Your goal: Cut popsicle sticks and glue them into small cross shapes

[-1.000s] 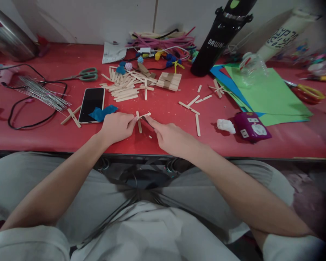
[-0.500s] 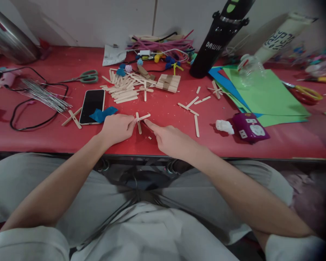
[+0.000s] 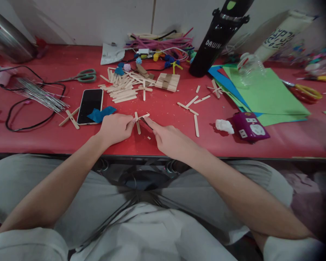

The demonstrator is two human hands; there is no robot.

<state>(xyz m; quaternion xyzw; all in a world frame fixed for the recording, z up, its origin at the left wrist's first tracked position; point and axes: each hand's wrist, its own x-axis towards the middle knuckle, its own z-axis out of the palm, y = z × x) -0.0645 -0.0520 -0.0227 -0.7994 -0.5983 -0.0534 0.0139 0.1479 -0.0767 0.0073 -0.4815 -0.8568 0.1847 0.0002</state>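
Note:
Two crossed wooden craft sticks are on the red table in front of me. My left hand is closed, its thumb and finger pinching the left end of the crossing stick. From the other side my right hand grips a thin dark blade-like tool, index finger stretched along it. Its tip meets the crossing stick near the right end; the rest of the tool is hidden in the palm. A small wood chip lies just below.
Behind my hands are a pile of craft sticks and a flat stick panel. A phone, scissors and metal wires lie left. A black bottle, green paper and a purple box stand right.
The dark tool has tilted and shows more between my right fingers, its tip against the stick. My hands have barely moved; the whole view has shifted slightly.

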